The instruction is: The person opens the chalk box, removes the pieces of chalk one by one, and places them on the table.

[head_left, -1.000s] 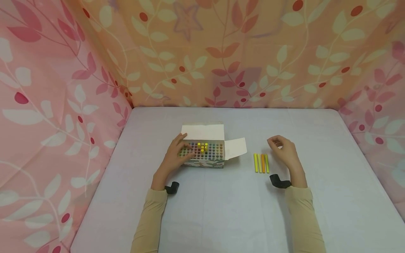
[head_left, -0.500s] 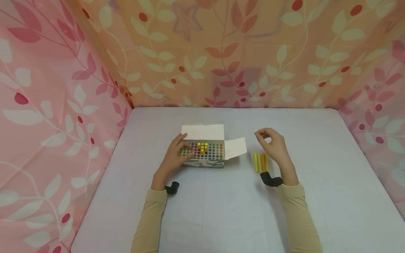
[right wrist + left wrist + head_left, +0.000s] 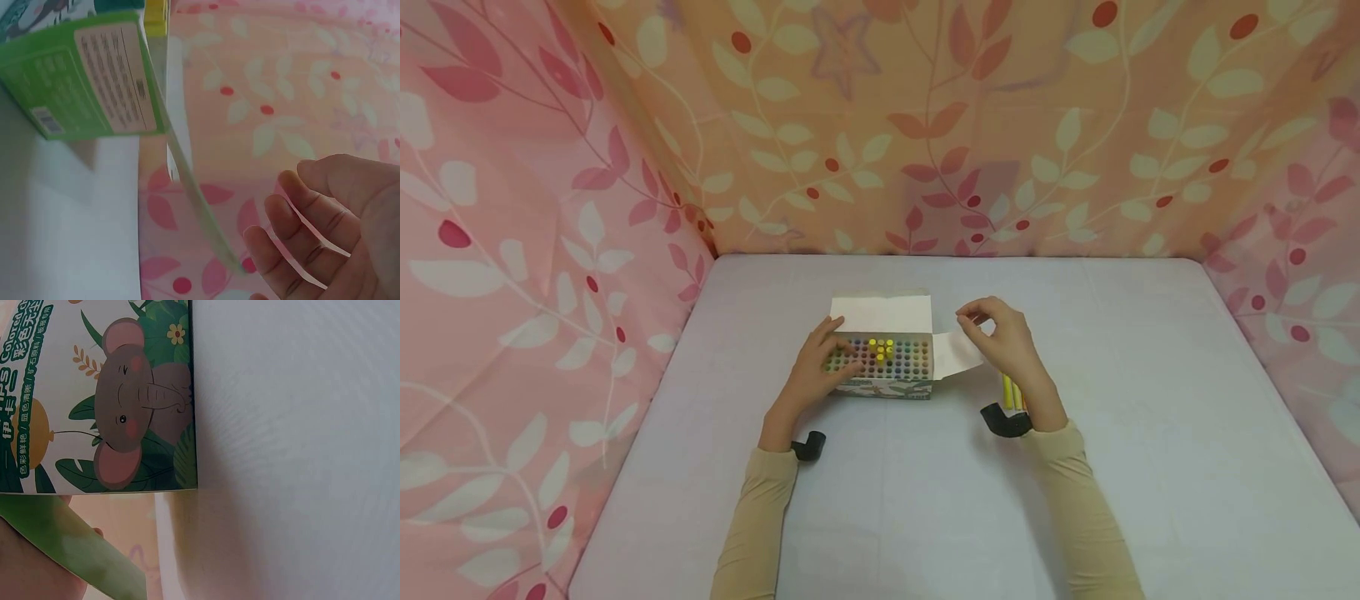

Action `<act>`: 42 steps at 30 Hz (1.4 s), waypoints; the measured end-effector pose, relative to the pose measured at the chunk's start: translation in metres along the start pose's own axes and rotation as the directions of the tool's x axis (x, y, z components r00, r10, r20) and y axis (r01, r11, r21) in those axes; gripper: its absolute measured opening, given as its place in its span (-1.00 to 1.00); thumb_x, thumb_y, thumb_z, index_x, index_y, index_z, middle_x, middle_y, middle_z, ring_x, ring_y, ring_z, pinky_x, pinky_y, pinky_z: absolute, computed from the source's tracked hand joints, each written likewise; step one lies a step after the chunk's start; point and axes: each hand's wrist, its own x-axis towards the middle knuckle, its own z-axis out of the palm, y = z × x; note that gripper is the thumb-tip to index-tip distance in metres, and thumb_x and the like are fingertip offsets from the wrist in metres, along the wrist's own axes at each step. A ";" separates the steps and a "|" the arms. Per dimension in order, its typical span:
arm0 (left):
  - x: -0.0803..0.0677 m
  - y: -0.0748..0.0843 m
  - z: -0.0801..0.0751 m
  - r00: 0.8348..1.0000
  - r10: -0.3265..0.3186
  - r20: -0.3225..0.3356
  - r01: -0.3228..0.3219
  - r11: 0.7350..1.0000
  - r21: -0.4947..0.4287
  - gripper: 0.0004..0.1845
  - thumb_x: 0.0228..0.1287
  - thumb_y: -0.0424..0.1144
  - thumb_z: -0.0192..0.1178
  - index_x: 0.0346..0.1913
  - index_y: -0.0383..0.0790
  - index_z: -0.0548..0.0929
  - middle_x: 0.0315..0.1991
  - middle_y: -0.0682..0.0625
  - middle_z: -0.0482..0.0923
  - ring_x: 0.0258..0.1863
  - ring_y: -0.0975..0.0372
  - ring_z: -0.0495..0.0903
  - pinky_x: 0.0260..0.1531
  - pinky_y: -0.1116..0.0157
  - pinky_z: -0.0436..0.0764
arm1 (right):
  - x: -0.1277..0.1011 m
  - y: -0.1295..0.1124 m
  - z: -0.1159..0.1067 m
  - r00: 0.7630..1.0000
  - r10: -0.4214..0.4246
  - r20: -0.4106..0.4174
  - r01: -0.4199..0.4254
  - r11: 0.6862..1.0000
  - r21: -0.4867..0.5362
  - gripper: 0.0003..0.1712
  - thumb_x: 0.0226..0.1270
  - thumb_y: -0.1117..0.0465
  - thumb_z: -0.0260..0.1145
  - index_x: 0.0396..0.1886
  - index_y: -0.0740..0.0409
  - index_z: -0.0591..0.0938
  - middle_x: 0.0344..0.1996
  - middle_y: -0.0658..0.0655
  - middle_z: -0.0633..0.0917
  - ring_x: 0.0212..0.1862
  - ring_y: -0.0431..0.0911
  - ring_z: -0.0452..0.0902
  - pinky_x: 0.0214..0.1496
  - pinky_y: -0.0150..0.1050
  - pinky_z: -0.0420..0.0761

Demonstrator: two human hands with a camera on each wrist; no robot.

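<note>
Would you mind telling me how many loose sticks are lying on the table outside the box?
2 are visible: a yellow stick and an orange stick, side by side just below the right hand; more may be hidden under that hand and wrist.

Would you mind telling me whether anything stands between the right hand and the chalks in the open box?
Only the box's side flap: it sticks out toward the right hand, which hovers above it, empty. The chalks lie uncovered in the box, though the left hand rests on their left part.
</note>
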 end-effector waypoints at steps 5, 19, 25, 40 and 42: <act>0.000 0.000 0.000 1.000 0.002 -0.001 -0.002 1.000 -0.002 -0.69 0.13 0.18 0.21 -0.23 0.07 0.54 0.43 0.12 0.05 0.46 0.13 -0.15 0.31 -0.13 0.05 | 0.004 -0.008 0.013 1.000 -0.025 0.014 0.025 1.000 0.002 -0.83 0.25 0.14 0.29 -0.24 0.11 0.65 -0.32 0.08 0.64 -0.24 -0.04 0.56 -0.31 -0.15 0.55; 0.002 -0.002 0.000 1.000 0.012 -0.005 -0.012 1.000 0.012 -0.71 0.13 0.15 0.22 -0.23 0.06 0.55 0.42 0.14 0.06 0.46 0.08 -0.12 0.32 -0.12 0.04 | 0.015 -0.023 0.051 0.990 -0.121 0.067 0.124 0.991 -0.048 -0.89 0.18 0.16 0.34 -0.33 0.07 0.70 -0.39 0.03 0.68 -0.29 -0.08 0.58 -0.10 -0.11 0.48; 0.002 -0.002 0.001 1.000 0.012 -0.005 -0.012 1.000 0.005 -0.71 0.14 0.15 0.22 -0.23 0.06 0.55 0.42 0.10 0.07 0.46 0.07 -0.12 0.31 -0.15 0.04 | 0.017 -0.036 0.068 0.984 -0.086 0.153 0.104 0.989 -0.109 -0.88 0.19 0.11 0.35 -0.31 0.03 0.70 -0.36 0.00 0.64 -0.28 -0.11 0.58 0.13 0.07 0.32; 0.001 -0.002 0.001 0.999 0.036 -0.016 -0.036 0.999 0.008 -0.68 0.13 0.15 0.23 -0.23 0.01 0.55 0.41 0.07 0.10 0.44 -0.02 -0.08 0.26 -0.22 0.06 | 0.021 -0.048 0.105 0.978 -0.089 0.188 0.142 0.948 -0.286 -0.80 0.15 -0.02 0.36 -0.32 -0.03 0.72 -0.33 -0.03 0.60 -0.25 -0.08 0.48 0.10 0.04 0.32; 0.001 -0.002 0.002 0.999 0.035 -0.017 -0.035 0.999 0.012 -0.68 0.13 0.15 0.23 -0.24 0.00 0.56 0.41 0.07 0.10 0.44 0.01 -0.09 0.27 -0.20 0.06 | 0.021 -0.050 0.107 0.980 -0.085 0.182 0.138 0.943 -0.304 -0.80 0.14 -0.02 0.36 -0.33 -0.03 0.72 -0.33 -0.03 0.61 -0.25 -0.08 0.49 0.09 0.04 0.33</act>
